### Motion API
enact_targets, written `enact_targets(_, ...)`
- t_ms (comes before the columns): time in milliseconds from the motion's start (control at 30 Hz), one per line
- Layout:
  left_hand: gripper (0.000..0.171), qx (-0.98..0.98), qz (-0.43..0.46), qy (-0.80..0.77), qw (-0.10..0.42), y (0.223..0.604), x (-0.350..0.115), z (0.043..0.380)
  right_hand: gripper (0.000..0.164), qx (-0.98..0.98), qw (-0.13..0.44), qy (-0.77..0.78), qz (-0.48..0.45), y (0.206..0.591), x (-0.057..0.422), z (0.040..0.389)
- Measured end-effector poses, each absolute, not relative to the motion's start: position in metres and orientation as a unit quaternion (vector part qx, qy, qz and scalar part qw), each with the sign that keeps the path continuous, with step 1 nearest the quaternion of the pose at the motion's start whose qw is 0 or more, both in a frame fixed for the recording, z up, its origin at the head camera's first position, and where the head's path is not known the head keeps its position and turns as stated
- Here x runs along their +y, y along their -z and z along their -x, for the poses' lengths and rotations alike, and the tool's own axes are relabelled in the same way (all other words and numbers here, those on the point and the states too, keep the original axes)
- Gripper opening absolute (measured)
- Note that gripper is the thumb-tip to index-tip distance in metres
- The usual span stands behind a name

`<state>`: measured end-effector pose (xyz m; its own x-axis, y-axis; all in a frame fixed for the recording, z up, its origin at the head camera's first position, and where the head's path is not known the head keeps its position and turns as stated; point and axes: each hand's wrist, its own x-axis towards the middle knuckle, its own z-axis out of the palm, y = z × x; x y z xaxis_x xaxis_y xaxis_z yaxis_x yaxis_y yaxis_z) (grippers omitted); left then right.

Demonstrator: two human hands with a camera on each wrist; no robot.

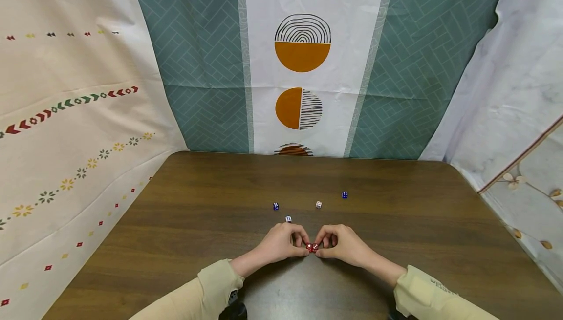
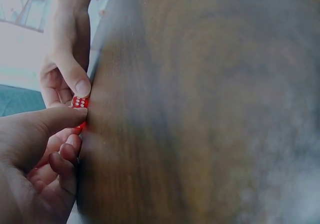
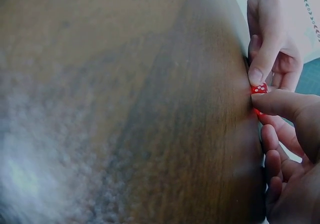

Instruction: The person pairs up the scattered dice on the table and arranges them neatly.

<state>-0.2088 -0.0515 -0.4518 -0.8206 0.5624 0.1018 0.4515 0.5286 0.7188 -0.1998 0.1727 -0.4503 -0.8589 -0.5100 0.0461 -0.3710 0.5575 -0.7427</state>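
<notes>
"Left sleeve [image 1: 184,294] and right sleeve [image 1: 433,294], both pale yellow, lie nearest to the camera. What is beyond them?"

"Over the brown worktop [image 1: 198,212], the left hand [image 1: 279,243] pinches the left red die [image 1: 309,246] between thumb and forefinger. The right hand [image 1: 345,244] pinches the right red die [image 1: 315,246] in the same manner."

"Do these two dice touch each other?"

"From the head view they seem to stand side by side, one against the other. In the wrist views the thumbs cover some part of the red, so I cannot tell whether one more die is hidden there."

"Which step is in hand, in your opinion?"

"I judge it is the step of bringing the red dice close and making them even. The next move calls, I think, for light and equal pressure from both sides, and then for a soft release that does not turn them."

"And the other dice?"

"One white die [image 1: 288,219] lies just beyond the left hand; if a knuckle touches it, I cannot tell. Farther out are a blue die [image 1: 275,206], a second white die [image 1: 318,204] and, more to the right, a second blue die [image 1: 345,195]."
</notes>
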Motion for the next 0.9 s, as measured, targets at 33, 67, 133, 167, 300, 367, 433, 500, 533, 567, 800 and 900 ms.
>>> enact_targets(33, 0.013, 0.871, -0.291, -0.389, 0.072, 0.4519, -0.0514, 0.2088, 0.013, 0.879, 0.088, 0.397, 0.251, 0.4506, 0.1728, 0.1999)
enact_targets(67, 0.013, 0.871, -0.291, -0.389, 0.072, 0.4520, -0.0513, 0.2087, 0.013, 0.879, 0.089, 0.396, 0.249, 0.4508, 0.1727, 0.1999)
enact_targets(133, 0.013, 0.871, -0.291, -0.389, 0.072, 0.4525, -0.0512, 0.2087, 0.013, 0.880, 0.092, 0.394, 0.248, 0.4508, 0.1727, 0.1997)
enact_targets(167, 0.013, 0.871, -0.291, -0.389, 0.072, 0.4526, -0.0512, 0.2088, 0.013, 0.880, 0.093, 0.394, 0.248, 0.4511, 0.1728, 0.1999)
enact_targets(300, 0.013, 0.871, -0.291, -0.389, 0.074, 0.4526, -0.0514, 0.2093, 0.013, 0.879, 0.093, 0.395, 0.249, 0.4510, 0.1729, 0.1999)
enact_targets(367, 0.014, 0.871, -0.291, -0.389, 0.076, 0.4520, -0.0516, 0.2097, 0.013, 0.878, 0.092, 0.398, 0.251, 0.4508, 0.1730, 0.2001)
enact_targets(433, 0.014, 0.871, -0.290, -0.388, 0.079, 0.4514, -0.0519, 0.2099, 0.014, 0.875, 0.091, 0.403, 0.253, 0.4502, 0.1729, 0.1998)
enact_targets(500, 0.014, 0.872, -0.289, -0.387, 0.081, 0.4509, -0.0520, 0.2101, 0.014, 0.873, 0.090, 0.406, 0.254, 0.4496, 0.1728, 0.1995)
enact_targets(533, 0.014, 0.872, -0.290, -0.386, 0.083, 0.4507, -0.0521, 0.2102, 0.014, 0.873, 0.089, 0.407, 0.255, 0.4495, 0.1727, 0.1995)
enact_targets(567, 0.014, 0.872, -0.290, -0.385, 0.084, 0.4505, -0.0521, 0.2104, 0.014, 0.872, 0.089, 0.409, 0.255, 0.4496, 0.1728, 0.1996)
enact_targets(800, 0.015, 0.872, -0.292, -0.383, 0.084, 0.4511, -0.0518, 0.2112, 0.014, 0.872, 0.088, 0.409, 0.254, 0.4490, 0.1727, 0.1990)
enact_targets(900, 0.015, 0.872, -0.293, -0.382, 0.084, 0.4513, -0.0519, 0.2111, 0.014, 0.871, 0.087, 0.409, 0.256, 0.4495, 0.1727, 0.1989)
